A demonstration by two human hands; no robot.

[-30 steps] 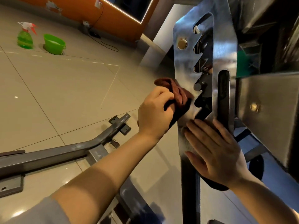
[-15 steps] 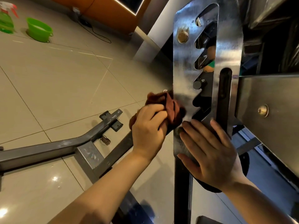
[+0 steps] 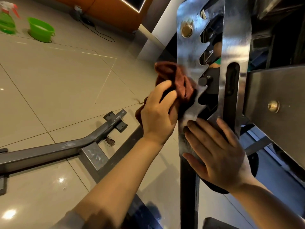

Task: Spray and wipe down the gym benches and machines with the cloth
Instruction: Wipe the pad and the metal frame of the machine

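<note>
Nearest, the right hand [image 3: 219, 156] lies flat against the lower end of the metal adjustment plate [image 3: 189, 52], fingers straight and spread, pointing up and to the left, the palm pressing on the steel and gripping nothing. Just to its left and a little higher, the left hand [image 3: 158, 114] has its fingers curled round a bunched rust-brown cloth [image 3: 178, 81], the thumb tucked over the folds. The cloth is pushed against the plate's left edge, touching it beside the lowest notches of the toothed slot; a loose corner of the fabric sticks up above the knuckles, and a thread trails off to the left below the hand.

The plate itself stands with its long axis running almost vertically through the view, leaning slightly, the narrow lower end meeting a dark upright post [image 3: 188, 187] under the right hand. Its sawtooth cut-outs open toward the right, a brass bolt [image 3: 186, 29] sits near the top, and a black peg [image 3: 203, 80] rests in one notch just right of the cloth. A long dark slot runs parallel to the plate's length on its right side. Beside it, further right, a second steel panel [image 3: 280, 129] carries another brass bolt.

On the tiled floor [image 3: 57, 83] to the left, a grey frame bar [image 3: 49, 154] runs lengthwise from the left edge toward the middle, bending upward at its far end. Well beyond, in the top left corner, a green basin [image 3: 41, 29] stands near a green spray bottle [image 3: 6, 22] with a red and white trigger, both upright. A black cable [image 3: 99, 33] lies along the floor by the orange wall.
</note>
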